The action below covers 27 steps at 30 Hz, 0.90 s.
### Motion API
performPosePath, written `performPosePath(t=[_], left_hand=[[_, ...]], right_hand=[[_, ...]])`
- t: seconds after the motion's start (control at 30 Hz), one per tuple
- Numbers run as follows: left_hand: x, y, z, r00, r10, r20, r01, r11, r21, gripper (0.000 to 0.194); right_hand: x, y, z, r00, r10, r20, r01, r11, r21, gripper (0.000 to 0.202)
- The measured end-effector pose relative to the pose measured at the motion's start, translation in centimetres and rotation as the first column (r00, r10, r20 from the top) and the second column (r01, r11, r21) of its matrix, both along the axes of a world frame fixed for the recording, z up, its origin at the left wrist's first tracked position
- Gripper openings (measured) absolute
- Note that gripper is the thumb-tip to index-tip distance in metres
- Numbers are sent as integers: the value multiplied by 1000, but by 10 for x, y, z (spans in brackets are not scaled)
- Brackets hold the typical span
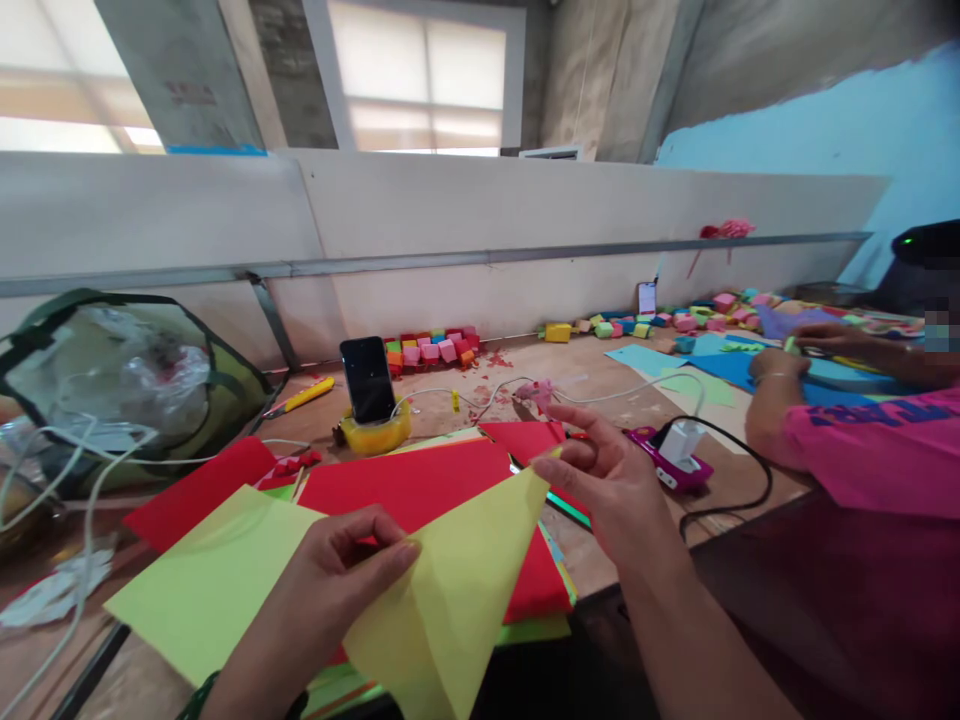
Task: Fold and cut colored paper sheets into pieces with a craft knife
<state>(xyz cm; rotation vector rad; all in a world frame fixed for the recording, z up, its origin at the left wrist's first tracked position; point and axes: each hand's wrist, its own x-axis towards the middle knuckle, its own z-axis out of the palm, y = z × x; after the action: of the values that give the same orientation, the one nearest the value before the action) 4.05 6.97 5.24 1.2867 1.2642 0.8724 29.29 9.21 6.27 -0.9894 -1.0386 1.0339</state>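
A creased, partly folded sheet of yellow paper (pixel 469 575) is held up between my two hands. My left hand (pixel 330 575) pinches its left edge between thumb and fingers. At the sheet's upper right corner, my right hand (pixel 611 480) has thumb and index finger closed on the tip. Behind and below the sheet lies a stack topped with red paper (pixel 412 480). A flat yellow-green sheet (pixel 217 570) rests to the left, partly behind my left forearm, and another red piece (pixel 202 495) lies beyond it.
A phone (pixel 367 380) leans in a yellow tape roll (pixel 377 430). A craft knife (pixel 300 397), green bag (pixel 217 370), cables and a purple power strip (pixel 686 470) surround the papers. Paper cubes (pixel 435 348) line the wall. A person in a pink top (pixel 870 450) works at right.
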Motion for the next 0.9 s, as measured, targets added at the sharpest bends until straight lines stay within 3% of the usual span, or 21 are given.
performPosePath(t=[0.33,0.5,0.7,0.9], left_hand=[[-9,5,1,994,-102,32,103,994,-44,45],[-11,6,-3,994,-106,21,107,994,-29,44],[-14,10,-10,993,-118,-15,118,993,-10,42],[-17,15,-5,993,-112,-39,109,991,-73,47]], right_hand=[[5,2,0,996,18,88,-19,1000,9,45],[9,3,-2,989,148,23,-146,986,-78,53],[11,9,-7,990,125,70,-118,989,-92,61],[10,10,-11,987,131,98,-125,990,-65,66]])
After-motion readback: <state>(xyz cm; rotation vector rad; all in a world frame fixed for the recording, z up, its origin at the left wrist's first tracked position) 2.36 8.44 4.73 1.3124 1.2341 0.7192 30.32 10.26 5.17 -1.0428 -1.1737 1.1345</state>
